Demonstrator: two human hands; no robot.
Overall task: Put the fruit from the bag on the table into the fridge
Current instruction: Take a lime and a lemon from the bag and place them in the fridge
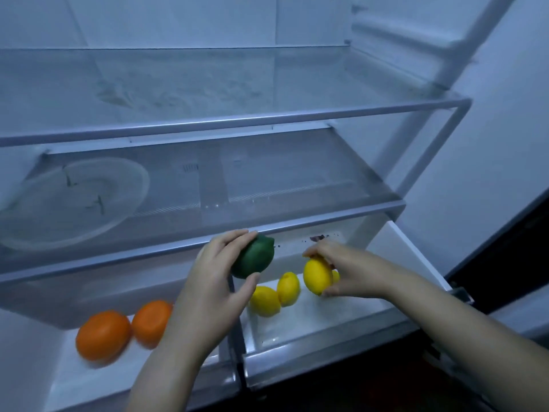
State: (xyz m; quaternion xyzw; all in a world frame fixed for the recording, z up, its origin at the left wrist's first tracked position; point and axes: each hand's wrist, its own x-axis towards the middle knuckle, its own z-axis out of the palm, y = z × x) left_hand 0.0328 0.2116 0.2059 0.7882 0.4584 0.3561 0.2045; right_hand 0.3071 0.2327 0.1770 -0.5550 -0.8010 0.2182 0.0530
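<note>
Oranges (118, 331) already sit in the left drawer (68, 382), lemons (274, 294) in the right drawer (326, 325). Left hand (212, 289) grips a lime (254, 257); right hand (344, 270) grips a lemon (317, 275) over the right drawer. Both remain to place; the bag is unseen.

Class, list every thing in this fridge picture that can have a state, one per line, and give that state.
Left hand: closed around the green fruit.
Right hand: gripping a lemon over the right drawer.
Left drawer: pulled open, two oranges inside.
Right drawer: pulled open, loose lemons lying inside.
Clear plate: lying on the shelf, nothing on it.
Fridge door: open.
</note>
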